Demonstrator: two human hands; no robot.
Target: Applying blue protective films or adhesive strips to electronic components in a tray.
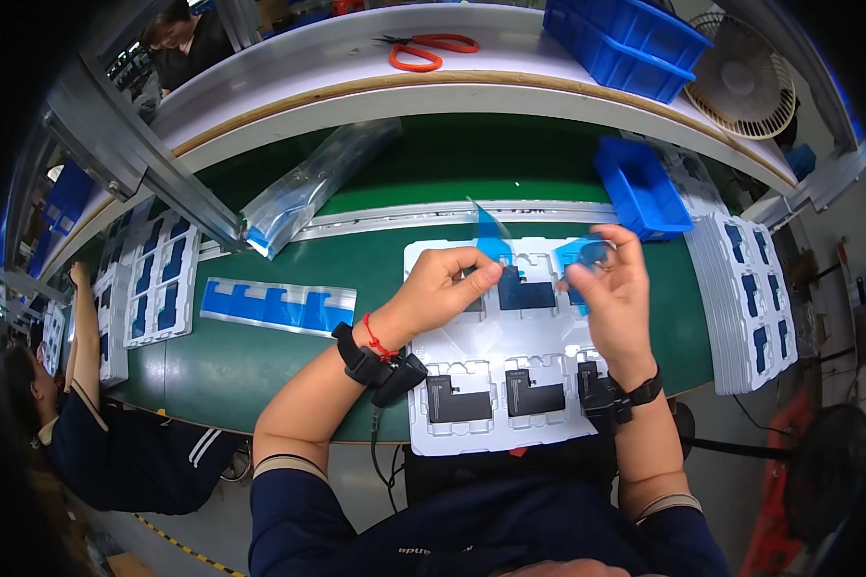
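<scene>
Over the far half of a white plastic tray (471,341), my left hand (447,288) pinches a piece of blue film (489,234) between thumb and forefinger, its pointed end standing up. Beside it, my right hand (614,298) closes thumb and fingers on another piece of blue film (572,256), partly smeared by motion. Black L-shaped flat batteries lie in the tray's pockets, such as a battery (459,404) at the near left and a battery (534,396) next to it. One more battery (527,290) sits between my hands. My right wrist hides part of the near right pocket.
A film strip with blue pieces (277,306) lies left of the tray. Stacked filled trays (749,298) stand at right, below a blue bin (645,188). A clear plastic bag (308,188) lies behind. Red-handled scissors (428,50) rest on the shelf. A co-worker's arm (85,327) shows left.
</scene>
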